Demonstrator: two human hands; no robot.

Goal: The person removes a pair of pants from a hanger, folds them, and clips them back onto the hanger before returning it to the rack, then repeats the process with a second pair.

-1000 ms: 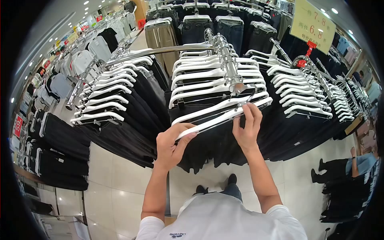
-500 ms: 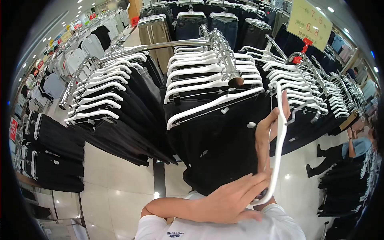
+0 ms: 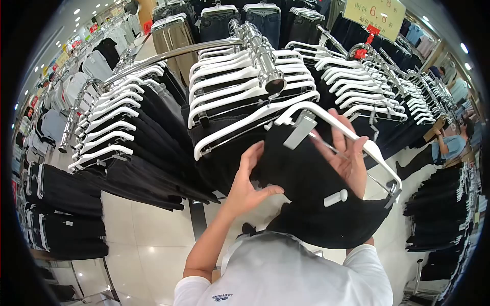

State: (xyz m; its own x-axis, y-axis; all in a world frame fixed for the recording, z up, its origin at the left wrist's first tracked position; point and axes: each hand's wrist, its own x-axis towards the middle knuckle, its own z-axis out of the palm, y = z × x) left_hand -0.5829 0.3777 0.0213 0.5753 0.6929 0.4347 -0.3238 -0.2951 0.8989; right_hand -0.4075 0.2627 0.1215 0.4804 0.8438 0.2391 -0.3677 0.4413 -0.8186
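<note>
A white clip hanger (image 3: 326, 120) is tilted in front of me. Black trousers (image 3: 311, 173) hang from its metal clips, with a white security tag (image 3: 336, 198) on the cloth. My right hand (image 3: 351, 160) is at the hanger, with its thumb against the white bar and fingers behind it; the hanger appears to rest in this hand. My left hand (image 3: 247, 186) is at the left edge of the trousers, thumb and fingers apart in a curve. Whether its fingertips touch the cloth is hard to tell.
A chrome rack arm (image 3: 265, 66) ahead carries several white hangers with black trousers. More black trousers (image 3: 148, 173) hang at the left. A yellow price sign (image 3: 375, 15) stands at the upper right. A person (image 3: 449, 145) is at the far right.
The hanger has swung from upright, edge-on, to slanting with the trousers facing me. My left hand has moved from the hanger's lower end up to the trousers' left side. The view has shifted right.
</note>
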